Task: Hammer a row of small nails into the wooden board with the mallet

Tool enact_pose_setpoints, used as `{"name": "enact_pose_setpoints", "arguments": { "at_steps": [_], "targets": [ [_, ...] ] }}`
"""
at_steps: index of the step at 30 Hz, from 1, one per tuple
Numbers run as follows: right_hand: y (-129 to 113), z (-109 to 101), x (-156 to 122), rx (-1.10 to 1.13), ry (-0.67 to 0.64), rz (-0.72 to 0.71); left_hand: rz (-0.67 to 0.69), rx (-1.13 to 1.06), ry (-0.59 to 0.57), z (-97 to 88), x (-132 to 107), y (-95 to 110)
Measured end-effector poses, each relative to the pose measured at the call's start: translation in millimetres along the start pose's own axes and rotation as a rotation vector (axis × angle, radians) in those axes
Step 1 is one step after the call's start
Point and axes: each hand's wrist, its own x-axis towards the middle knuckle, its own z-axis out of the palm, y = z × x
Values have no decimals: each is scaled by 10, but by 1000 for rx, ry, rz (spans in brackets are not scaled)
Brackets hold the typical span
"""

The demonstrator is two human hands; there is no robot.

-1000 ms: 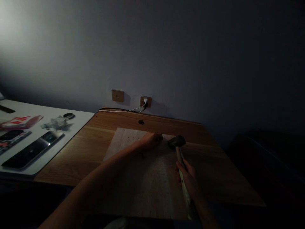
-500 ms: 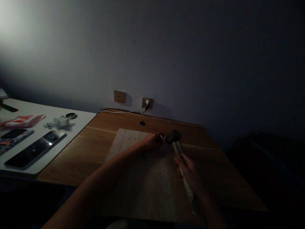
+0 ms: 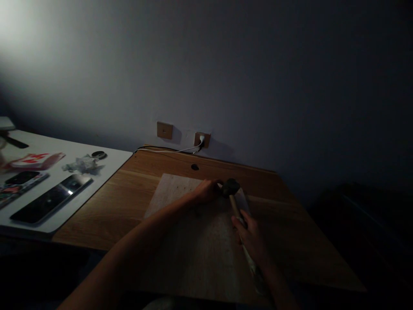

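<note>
My right hand [image 3: 250, 237] is closed around the pale handle of a hammer [image 3: 231, 188], whose dark head sits low over the far part of a pale wooden board [image 3: 200, 249]. My left hand [image 3: 208, 190] rests on that board with its fingers pinched together right beside the hammer head; what they hold is too small and dark to see. The board lies on a brown wooden desk [image 3: 122, 202], and small dark dots mark its far left part.
A white table [image 3: 106, 160] adjoins the desk on the left, carrying a dark phone [image 3: 53, 199], another phone, a red-printed packet [image 3: 35, 160] and crumpled wrapping. A white cable [image 3: 174, 150] runs to a wall socket [image 3: 202, 139]. The room at right is dark.
The hammer head has swung left and down toward my left fingertips, and my right hand has shifted slightly left. My left hand has stayed in place.
</note>
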Motion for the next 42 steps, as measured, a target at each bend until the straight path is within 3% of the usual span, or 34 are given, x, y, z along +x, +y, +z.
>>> {"name": "enact_pose_setpoints", "arguments": {
  "at_steps": [5,8,12,15,19,24,30,34,38,42],
  "targets": [
    [27,31,-34,-8,-18,-24,-3,42,29,31,13,-7],
    [25,44,-43,-17,2,-32,-15,51,-19,23,49,-40],
    [12,33,-61,29,2,24,-3,118,-103,-184,21,-31],
    [21,-12,-129,71,5,60,75,262,-164,-486,-157,74],
    [57,-70,-287,106,-22,135,21,419,-448,-814,-528,300],
    [88,-75,-415,117,-26,176,-18,574,-551,-858,-799,480],
    [128,-62,-406,146,-29,174,-16,547,-481,-832,-741,443],
    [126,-61,-393,152,-48,175,37,439,-345,-779,-545,344],
    [100,-65,-389,146,-28,173,70,281,-177,-579,-283,233],
    [97,-67,-382,128,-32,148,9,221,-24,-317,-131,116]
  ]
}}
